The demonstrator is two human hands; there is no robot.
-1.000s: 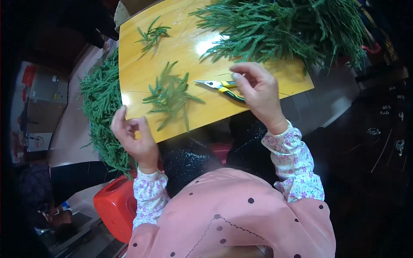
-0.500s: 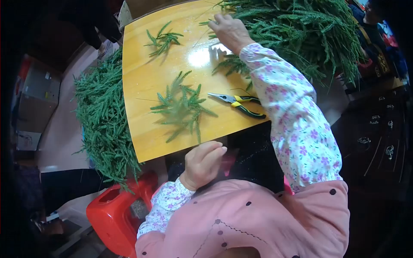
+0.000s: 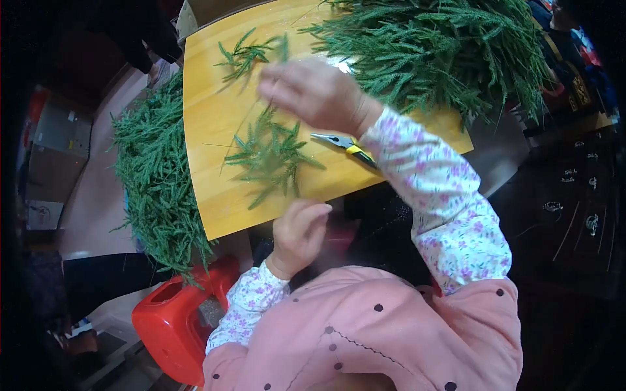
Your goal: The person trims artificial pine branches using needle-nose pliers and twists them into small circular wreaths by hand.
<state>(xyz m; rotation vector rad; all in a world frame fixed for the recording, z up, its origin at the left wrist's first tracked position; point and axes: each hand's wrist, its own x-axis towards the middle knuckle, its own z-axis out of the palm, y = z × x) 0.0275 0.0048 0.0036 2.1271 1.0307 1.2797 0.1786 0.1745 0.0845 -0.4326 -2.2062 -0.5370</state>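
My right hand (image 3: 313, 94), blurred by motion, hangs over the middle of the yellow table, fingers closed. A blurred green sprig (image 3: 282, 48) sticks out above its fingers, and thin stem-like lines show below them. My left hand (image 3: 300, 236) is curled closed at the table's near edge; what it holds, if anything, is hidden. Just beyond it lies a ring-like cluster of green sprigs (image 3: 277, 155), partly blurred. A smaller sprig cluster (image 3: 244, 57) rests farther back. Pliers with yellow-and-black handles (image 3: 345, 144) lie beneath my right forearm, their handle ends covered.
A large pile of green branches (image 3: 443, 52) covers the table's far right. More greenery (image 3: 156, 176) hangs along the left side of the table (image 3: 215, 195). A red plastic stool (image 3: 166, 319) stands at lower left. Another person's leg and shoe (image 3: 155, 72) show at upper left.
My right hand has moved left and nearer, from the branch pile to above the table's middle, now with a sprig. My left hand stays near the table edge. The view has shifted slightly.
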